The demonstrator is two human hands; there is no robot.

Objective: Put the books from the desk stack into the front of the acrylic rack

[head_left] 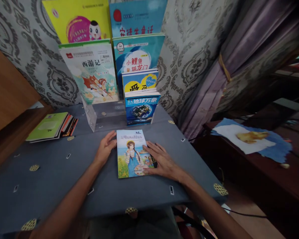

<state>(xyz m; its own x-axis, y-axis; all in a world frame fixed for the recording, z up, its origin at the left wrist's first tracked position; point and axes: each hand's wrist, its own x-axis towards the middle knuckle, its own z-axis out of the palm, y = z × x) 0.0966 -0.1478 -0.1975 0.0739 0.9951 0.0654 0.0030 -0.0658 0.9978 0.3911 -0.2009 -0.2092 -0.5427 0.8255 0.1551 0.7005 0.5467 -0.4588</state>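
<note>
The small bk [129, 154] w/ a drawn kid in a yellow hat on its cover lies flat on the blue-gray table [107, 191], just in front of the clear stand [90, 116], nearer the stand's R end. The L hand [106, 146] is by the bk edge that's toward the stand's L end, fingers loose & a bit bent, tips at the edge; can't say if it grips or only touches. The R hand [161, 159] is spread wide at the other long edge, toward the stand's R end, w/ fingertips & thumb on the cover; looks like it just rests there, no pinch. Bigger bks, plus a blue Earth bk [141, 111], stand up in the stand, & a pile of bks [48, 126] lies to the stand's L. The small bk is prob. light, b/c it looks thin. Cover looks smooth, so maybe a bit slippery. It'd bend, not break, but corners could crease, & pgs might flop if held by the cover only. Best hold: both long edges, abt halfway down, thumbs on top, fingers under, so cover + pgs stay as one.
</note>
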